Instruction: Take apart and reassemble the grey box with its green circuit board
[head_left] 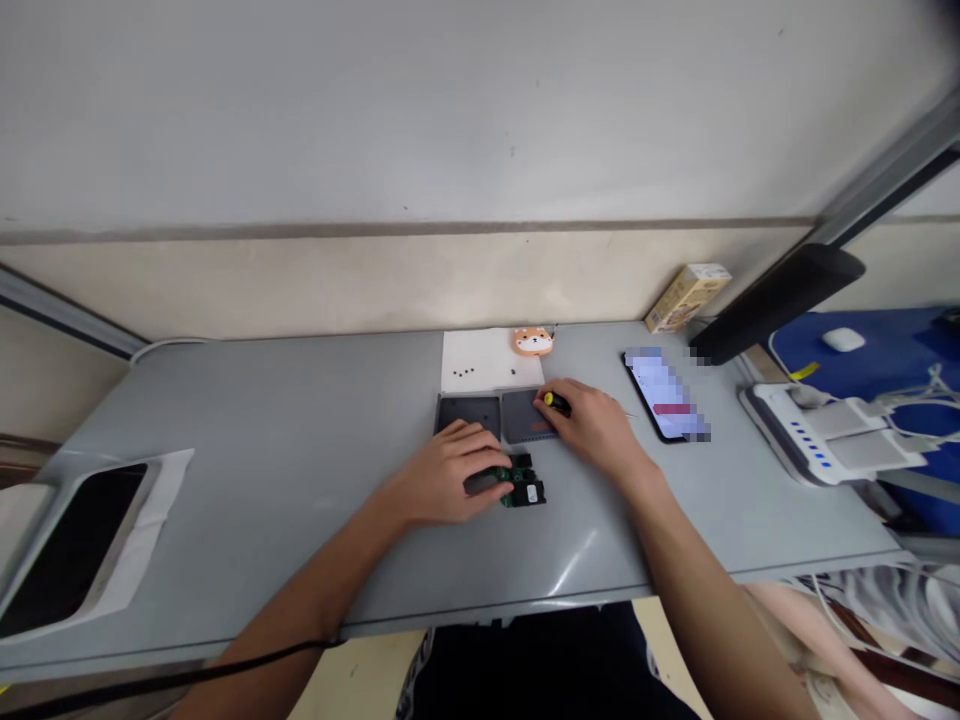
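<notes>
My left hand (454, 475) has its thumb and fingers curved around the left side of a small green circuit board (517, 472) with black parts and a white label. My right hand (596, 425) is closed around a screwdriver (555, 401) with a yellow-and-black handle; its thin shaft seems to stick out on the right side of the hand. Two dark grey plastic case halves lie side by side behind the board: the left case half (469, 412) is just past my left fingertips, and the right case half (523, 420) is beside my right fingers.
Several tiny dark screws (463, 373) lie on a white sheet (487, 352), with an orange animal-faced case (532, 341) at its corner. To the right are a phone (664, 395), a small box (688, 297) and a white power strip (817, 440). A dark-screened device (75, 545) lies far left.
</notes>
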